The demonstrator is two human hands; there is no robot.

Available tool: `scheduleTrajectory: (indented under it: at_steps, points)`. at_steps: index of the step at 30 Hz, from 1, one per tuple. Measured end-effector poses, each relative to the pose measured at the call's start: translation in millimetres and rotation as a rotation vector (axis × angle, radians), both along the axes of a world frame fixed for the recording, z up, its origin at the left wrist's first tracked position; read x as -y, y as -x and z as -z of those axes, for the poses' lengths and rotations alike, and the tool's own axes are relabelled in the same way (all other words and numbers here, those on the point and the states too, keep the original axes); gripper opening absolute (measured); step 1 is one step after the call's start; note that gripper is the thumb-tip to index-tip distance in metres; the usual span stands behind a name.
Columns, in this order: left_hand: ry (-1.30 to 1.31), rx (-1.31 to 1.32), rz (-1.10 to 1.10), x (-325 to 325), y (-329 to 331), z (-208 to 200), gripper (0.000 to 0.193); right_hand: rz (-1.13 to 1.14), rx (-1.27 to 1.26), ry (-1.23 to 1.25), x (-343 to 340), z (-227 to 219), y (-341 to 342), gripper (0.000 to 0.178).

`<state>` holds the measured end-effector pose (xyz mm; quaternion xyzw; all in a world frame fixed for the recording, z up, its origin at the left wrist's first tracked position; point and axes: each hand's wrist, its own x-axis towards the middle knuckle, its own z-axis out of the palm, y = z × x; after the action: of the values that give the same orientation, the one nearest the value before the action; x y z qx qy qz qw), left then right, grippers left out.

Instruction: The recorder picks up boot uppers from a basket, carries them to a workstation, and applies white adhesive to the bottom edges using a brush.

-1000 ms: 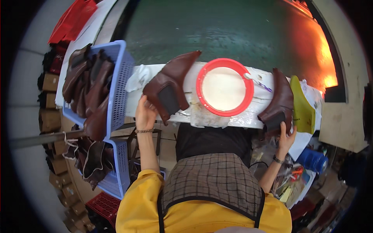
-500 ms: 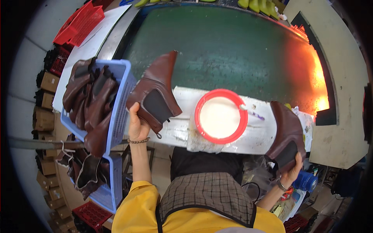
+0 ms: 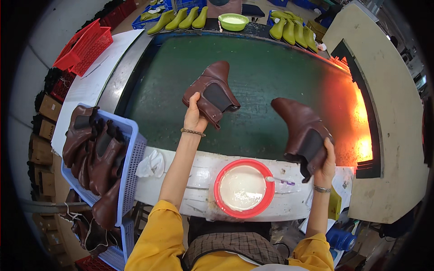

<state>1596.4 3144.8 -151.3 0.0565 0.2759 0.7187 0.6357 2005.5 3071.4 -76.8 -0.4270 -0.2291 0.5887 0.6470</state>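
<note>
Brown and black, one Chelsea boot (image 3: 212, 90) is gripped in the left hand (image 3: 195, 116); the right hand (image 3: 325, 165) grips a second boot (image 3: 300, 126). Both toes are over the green belt (image 3: 251, 133). Nearby, a red bowl (image 3: 219, 194) of white liquid (image 3: 243, 187) sits on the white tabletop (image 3: 195, 174).

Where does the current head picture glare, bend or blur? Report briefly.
Head view: orange glare washes over the green surface at its right end; head view: the beige panel's outer edge bows, corners fall to black; head view: left boot and right boot look fairly sharp.
</note>
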Motion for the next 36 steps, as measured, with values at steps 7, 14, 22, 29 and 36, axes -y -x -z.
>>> scheduleTrajectory:
  at_steps: [7,14,22,29,36]
  points:
    - [0.054,0.027,-0.041,-25,4,11,0.048,-0.056,-0.080,0.056,-60,33,60,0.031]
    - [0.093,0.104,-0.075,-35,17,12,0.051,-0.076,-0.152,0.050,-106,30,119,0.034]
    - [0.076,0.120,-0.115,-7,21,5,0.054,-0.127,-0.179,0.022,-131,29,135,0.038]
    - [0.099,0.079,-0.084,49,-1,32,0.052,-0.203,0.004,0.065,-247,56,200,0.056]
    - [0.340,-0.402,-0.001,61,1,51,0.047,-0.511,0.300,0.043,-172,46,171,0.062]
